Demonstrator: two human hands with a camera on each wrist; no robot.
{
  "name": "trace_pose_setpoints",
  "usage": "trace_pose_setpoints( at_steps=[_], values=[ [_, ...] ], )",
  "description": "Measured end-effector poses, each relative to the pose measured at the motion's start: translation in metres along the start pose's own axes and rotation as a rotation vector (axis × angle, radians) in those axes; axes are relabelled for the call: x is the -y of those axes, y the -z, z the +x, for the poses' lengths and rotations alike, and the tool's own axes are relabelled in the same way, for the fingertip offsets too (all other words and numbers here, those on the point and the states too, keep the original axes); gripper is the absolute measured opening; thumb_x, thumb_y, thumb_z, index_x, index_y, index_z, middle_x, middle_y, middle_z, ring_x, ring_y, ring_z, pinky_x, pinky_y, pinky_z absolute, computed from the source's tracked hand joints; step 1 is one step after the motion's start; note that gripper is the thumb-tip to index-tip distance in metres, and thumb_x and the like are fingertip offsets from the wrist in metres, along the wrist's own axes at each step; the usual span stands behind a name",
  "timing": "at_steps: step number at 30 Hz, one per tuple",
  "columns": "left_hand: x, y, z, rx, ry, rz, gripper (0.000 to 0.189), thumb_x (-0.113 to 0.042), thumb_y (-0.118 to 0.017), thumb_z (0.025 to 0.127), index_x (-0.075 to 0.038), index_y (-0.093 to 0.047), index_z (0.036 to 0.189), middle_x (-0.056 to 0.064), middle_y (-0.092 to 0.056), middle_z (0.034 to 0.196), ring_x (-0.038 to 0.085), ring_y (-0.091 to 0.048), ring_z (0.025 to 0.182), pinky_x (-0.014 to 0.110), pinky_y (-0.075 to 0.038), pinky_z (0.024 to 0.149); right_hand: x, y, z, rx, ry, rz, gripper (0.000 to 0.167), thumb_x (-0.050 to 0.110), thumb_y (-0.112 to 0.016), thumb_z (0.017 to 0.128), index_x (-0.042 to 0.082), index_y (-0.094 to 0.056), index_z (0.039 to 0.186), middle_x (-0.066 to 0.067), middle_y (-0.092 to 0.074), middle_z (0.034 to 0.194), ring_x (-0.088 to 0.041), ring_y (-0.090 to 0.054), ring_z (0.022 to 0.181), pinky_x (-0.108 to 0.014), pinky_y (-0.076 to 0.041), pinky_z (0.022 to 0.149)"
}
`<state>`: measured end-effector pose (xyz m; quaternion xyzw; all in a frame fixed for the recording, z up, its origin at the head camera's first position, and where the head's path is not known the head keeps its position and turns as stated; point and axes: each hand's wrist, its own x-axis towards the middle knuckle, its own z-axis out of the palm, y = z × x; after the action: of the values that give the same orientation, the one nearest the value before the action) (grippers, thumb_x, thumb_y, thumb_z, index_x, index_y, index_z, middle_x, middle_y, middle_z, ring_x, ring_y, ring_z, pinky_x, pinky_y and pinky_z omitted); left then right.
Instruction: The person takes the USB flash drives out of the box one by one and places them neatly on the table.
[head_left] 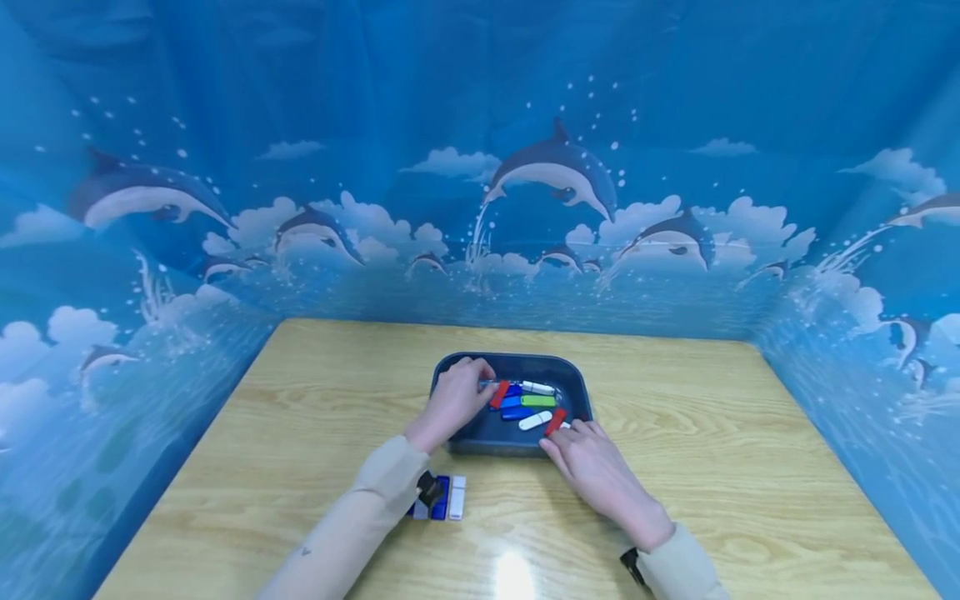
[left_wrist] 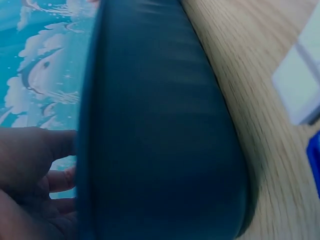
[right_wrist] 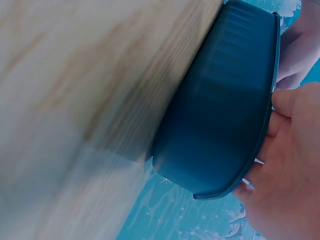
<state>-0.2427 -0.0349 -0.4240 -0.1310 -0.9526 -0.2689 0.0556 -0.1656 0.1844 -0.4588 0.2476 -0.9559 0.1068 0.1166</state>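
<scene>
A dark blue plastic tray (head_left: 487, 437) holds several capped sticks that look like USB sticks. My left hand (head_left: 453, 400) reaches over its left side, fingertips close to a red stick (head_left: 499, 393). The right hand (head_left: 592, 467) is over the near right corner, with a second red stick (head_left: 556, 421) and a partly covered white one by its fingers. Between them lie a green stick (head_left: 538, 401), blue sticks (head_left: 516, 413) and a white stick (head_left: 535, 421). In both wrist views the tray wall (left_wrist: 160, 125) hides the fingertips, so I cannot tell whether they grip anything.
On the wooden table (head_left: 675, 400), in front of the tray, a white stick (head_left: 457, 498) and a blue stick (head_left: 441, 497) lie side by side, with more partly behind the left wrist. A dolphin-print curtain (head_left: 480, 167) encloses the table at the back and sides.
</scene>
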Motion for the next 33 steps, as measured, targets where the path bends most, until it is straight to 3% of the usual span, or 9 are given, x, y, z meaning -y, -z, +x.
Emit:
trace_pose_setpoints(
  at_steps=[9,17,23,27,33],
  values=[
    [0.000,-0.018,0.018,0.036,0.064,0.041,0.017,-0.019,-0.074,0.094,-0.006,-0.070,0.103,0.010,-0.070,0.100,0.027,-0.065,0.096,0.043,-0.055,0.086,-0.001,-0.001,0.000,-0.013,0.018,-0.010,0.025,0.027,-0.058,0.104,0.011,-0.072,0.092,0.004,-0.064,0.080,-0.016,-0.053,0.081,-0.039,-0.047,0.082],
    [0.005,-0.031,0.026,0.088,0.078,0.091,0.023,-0.023,-0.077,0.092,-0.004,-0.069,0.101,0.012,-0.068,0.097,0.027,-0.065,0.091,0.040,-0.056,0.081,-0.002,-0.002,0.000,-0.015,0.008,-0.005,0.023,0.027,-0.059,0.103,0.012,-0.072,0.092,0.004,-0.064,0.080,-0.017,-0.055,0.082,-0.040,-0.047,0.084],
    [0.005,-0.035,0.027,0.153,0.123,0.069,0.021,-0.022,-0.075,0.094,-0.003,-0.073,0.104,0.009,-0.071,0.097,0.020,-0.062,0.082,0.034,-0.056,0.074,-0.001,-0.002,0.000,-0.009,0.004,0.001,0.023,0.027,-0.059,0.104,0.012,-0.072,0.093,0.003,-0.065,0.081,-0.018,-0.056,0.083,-0.041,-0.047,0.085],
    [0.007,-0.035,0.027,0.157,0.114,0.062,0.018,-0.019,-0.074,0.094,-0.004,-0.074,0.103,0.008,-0.073,0.095,0.016,-0.061,0.075,0.030,-0.054,0.067,-0.001,-0.001,0.000,-0.010,0.005,-0.003,0.023,0.027,-0.059,0.103,0.012,-0.072,0.093,0.003,-0.065,0.081,-0.018,-0.056,0.083,-0.041,-0.047,0.085],
    [0.009,-0.032,0.025,0.167,0.114,0.042,0.022,-0.017,-0.076,0.092,-0.002,-0.071,0.108,0.010,-0.072,0.097,0.019,-0.061,0.077,0.031,-0.054,0.069,-0.001,-0.002,-0.001,-0.014,0.004,-0.002,0.022,0.026,-0.060,0.103,0.012,-0.073,0.092,0.004,-0.066,0.081,-0.017,-0.056,0.083,-0.040,-0.047,0.084]
  ],
)
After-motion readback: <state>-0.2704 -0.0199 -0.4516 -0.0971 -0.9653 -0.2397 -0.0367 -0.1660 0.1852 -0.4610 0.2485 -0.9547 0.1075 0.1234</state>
